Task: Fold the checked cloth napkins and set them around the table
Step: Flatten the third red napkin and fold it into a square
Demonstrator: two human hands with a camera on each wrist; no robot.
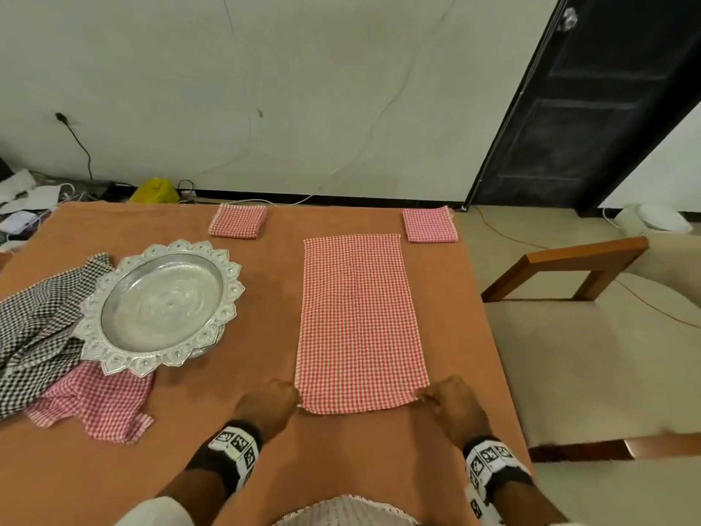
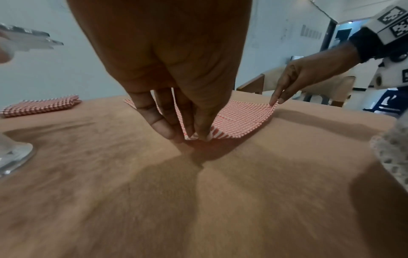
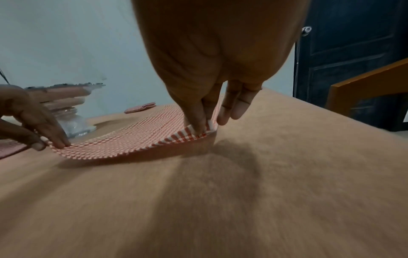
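Observation:
A red checked napkin point(image 1: 358, 317), folded once into a long strip, lies on the orange tablecloth point(image 1: 265, 449) in front of me. My left hand point(image 1: 271, 404) pinches its near left corner point(image 2: 194, 135); my right hand point(image 1: 449, 402) pinches the near right corner point(image 3: 202, 130). Both corners are lifted slightly off the cloth. Two folded red checked napkins point(image 1: 238, 220) point(image 1: 429, 224) sit along the far edge. An unfolded red checked napkin point(image 1: 96, 402) and a black checked one point(image 1: 34, 328) lie at the left.
An ornate silver pedestal tray point(image 1: 161, 303) stands at the left, over the loose napkins. A wooden chair with a cream seat point(image 1: 584, 336) is close to the table's right edge. A dark door point(image 1: 591, 100) is beyond it. Clutter and cables lie on the floor at the far left.

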